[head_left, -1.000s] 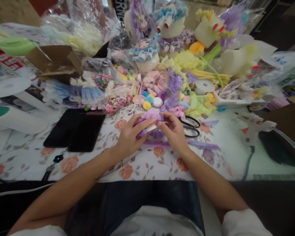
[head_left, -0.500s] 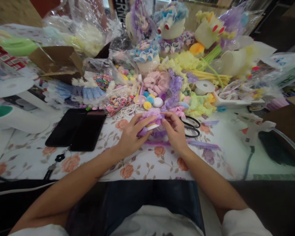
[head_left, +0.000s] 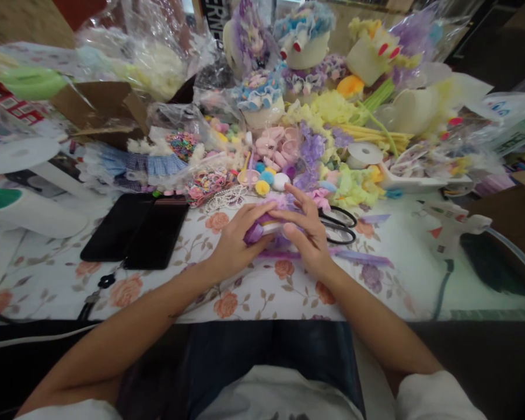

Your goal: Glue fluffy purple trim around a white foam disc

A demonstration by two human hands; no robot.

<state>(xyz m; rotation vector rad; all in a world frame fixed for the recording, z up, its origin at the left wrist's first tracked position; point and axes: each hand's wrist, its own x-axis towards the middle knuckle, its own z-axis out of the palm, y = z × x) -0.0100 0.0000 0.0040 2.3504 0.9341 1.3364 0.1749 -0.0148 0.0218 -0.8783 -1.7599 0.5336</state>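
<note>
Near the front of the table, my left hand (head_left: pixel 236 236) is closed around a small purple ruffled piece (head_left: pixel 254 232) with a white, rounded part and a bit of yellow. Its fingers lie over the top and the thumb is below. My right hand (head_left: pixel 308 230) reaches over the right side of the piece with fingers spread, the index finger raised and another finger lying across the top. Both hands hide much of the piece. Beside my right hand are black-handled scissors (head_left: pixel 343 235), and a purple ribbon strip (head_left: pixel 363 257) lies on the flowered cloth.
Two dark phones (head_left: pixel 155 233) lie at left, near a white device (head_left: pixel 39 213). A white glue gun (head_left: pixel 455 224) stands at right. Behind my hands are pom-poms (head_left: pixel 262 187), a ribbon spool (head_left: pixel 364 154), frilly decorated pieces (head_left: pixel 262 105) and an open cardboard box (head_left: pixel 102 105).
My right hand has loosened its pinch on the purple piece; its index finger has lifted and its fingers have spread over the top. My left hand keeps its hold nearly in place.
</note>
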